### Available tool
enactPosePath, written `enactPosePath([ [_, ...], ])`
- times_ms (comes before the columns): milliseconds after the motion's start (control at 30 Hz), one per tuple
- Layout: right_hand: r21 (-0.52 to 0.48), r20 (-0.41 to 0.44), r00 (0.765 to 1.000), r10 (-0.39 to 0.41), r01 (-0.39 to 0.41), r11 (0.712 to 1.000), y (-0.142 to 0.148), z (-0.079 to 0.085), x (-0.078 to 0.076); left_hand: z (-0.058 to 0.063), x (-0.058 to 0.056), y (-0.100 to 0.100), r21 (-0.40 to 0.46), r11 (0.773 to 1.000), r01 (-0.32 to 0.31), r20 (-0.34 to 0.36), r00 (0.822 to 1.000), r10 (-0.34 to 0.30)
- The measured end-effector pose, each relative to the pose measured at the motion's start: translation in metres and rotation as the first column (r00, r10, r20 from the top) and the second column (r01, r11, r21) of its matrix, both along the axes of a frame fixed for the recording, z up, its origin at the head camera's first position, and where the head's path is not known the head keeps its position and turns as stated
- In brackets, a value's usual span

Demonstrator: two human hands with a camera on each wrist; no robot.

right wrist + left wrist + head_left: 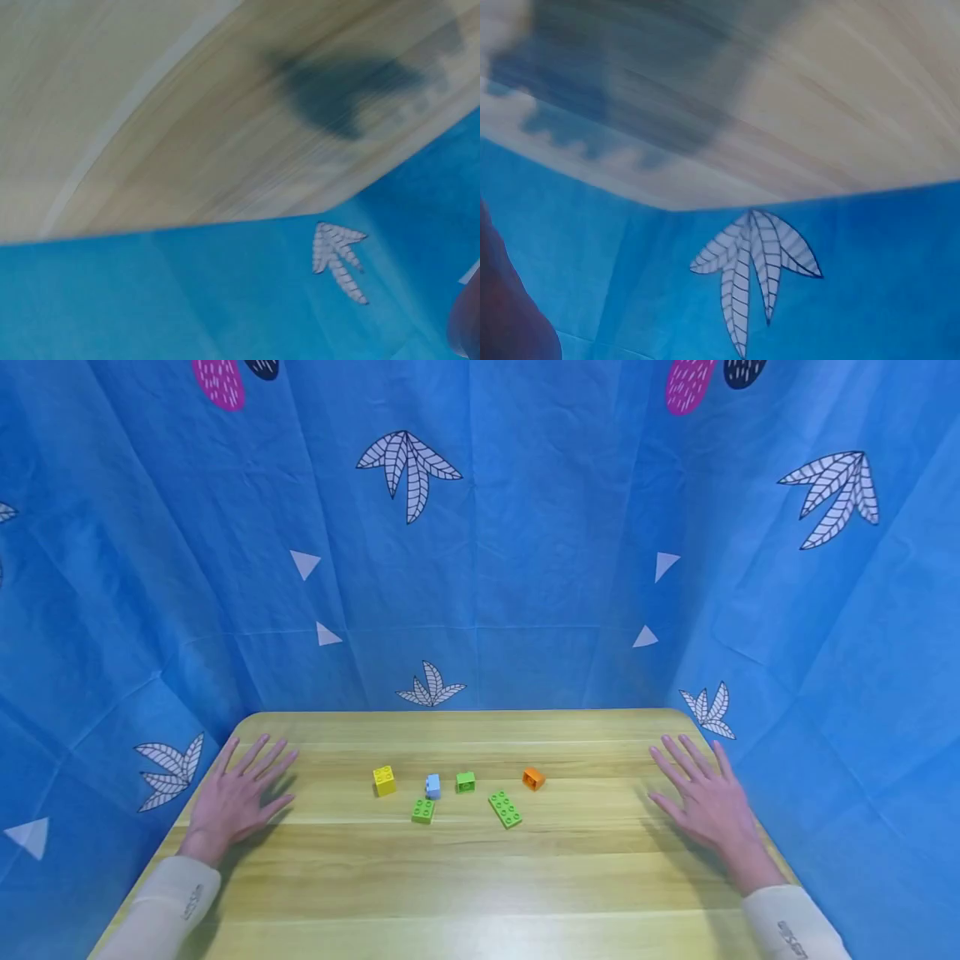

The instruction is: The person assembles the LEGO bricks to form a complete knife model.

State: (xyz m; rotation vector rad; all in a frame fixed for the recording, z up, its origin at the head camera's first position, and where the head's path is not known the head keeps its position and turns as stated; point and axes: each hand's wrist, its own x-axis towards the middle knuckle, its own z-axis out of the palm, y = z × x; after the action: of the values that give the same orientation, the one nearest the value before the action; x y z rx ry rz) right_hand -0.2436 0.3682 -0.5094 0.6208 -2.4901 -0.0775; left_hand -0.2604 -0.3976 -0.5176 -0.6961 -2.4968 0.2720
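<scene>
Both hands are spread with straight fingers and hold nothing. The left hand is over the table's left side, the right hand over its right side. Between them, well apart from either hand, several toy building bricks lie mid-table. Nearest the left hand is a yellow brick. Beside it lie a light blue brick, a green brick and another green brick. Farther right are a long green brick and an orange brick, the one nearest the right hand.
The light wooden table has rounded far corners. A blue patterned curtain hangs close behind it and along both sides. In the wrist views, hand shadows fall on the tabletop, with only a bit of each hand at the frame's edge.
</scene>
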Motion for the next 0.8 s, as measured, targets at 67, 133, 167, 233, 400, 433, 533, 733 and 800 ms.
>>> enactPosePath([
  [67, -0.003, 0.019, 1.000, -0.010, 0.010, 1.000, -0.008, 0.003, 0.001, 0.001, 0.001, 0.005, 0.033, 0.999, -0.010, 0.017, 1.000, 0.009],
  [133, -0.007, 0.032, 0.999, -0.026, 0.027, 1.000, -0.017, 0.006, 0.000, 0.002, 0.001, 0.013, 0.066, 0.997, -0.033, 0.049, 0.998, 0.030],
  [167, -0.014, 0.043, 0.999, -0.034, 0.035, 0.999, -0.022, 0.008, 0.000, 0.003, 0.001, 0.018, 0.083, 0.996, -0.044, 0.064, 0.997, 0.039],
  [233, -0.030, 0.065, 0.997, -0.045, 0.047, 0.998, -0.033, 0.011, 0.000, 0.004, 0.001, 0.028, 0.112, 0.991, -0.075, 0.097, 0.993, 0.064],
  [400, -0.117, 0.106, 0.994, -0.033, 0.045, 0.992, -0.062, 0.016, 0.001, 0.003, 0.001, 0.056, 0.214, 0.963, -0.167, 0.216, 0.969, 0.120],
  [433, -0.138, 0.112, 0.993, -0.028, 0.043, 0.989, -0.068, 0.017, 0.001, 0.004, 0.002, 0.063, 0.242, 0.952, -0.186, 0.251, 0.960, 0.124],
  [533, -0.205, 0.145, 0.989, -0.012, 0.042, 0.978, -0.086, 0.019, 0.002, 0.004, 0.003, 0.080, 0.336, 0.915, -0.224, 0.346, 0.933, 0.101],
  [733, -0.354, 0.277, 0.960, 0.029, 0.074, 0.932, -0.122, 0.021, 0.005, 0.003, 0.002, 0.109, 0.480, 0.837, -0.265, 0.482, 0.876, 0.001],
  [800, -0.394, 0.312, 0.949, 0.049, 0.082, 0.916, -0.133, 0.019, 0.006, 0.003, 0.001, 0.116, 0.517, 0.812, -0.273, 0.513, 0.857, -0.038],
])
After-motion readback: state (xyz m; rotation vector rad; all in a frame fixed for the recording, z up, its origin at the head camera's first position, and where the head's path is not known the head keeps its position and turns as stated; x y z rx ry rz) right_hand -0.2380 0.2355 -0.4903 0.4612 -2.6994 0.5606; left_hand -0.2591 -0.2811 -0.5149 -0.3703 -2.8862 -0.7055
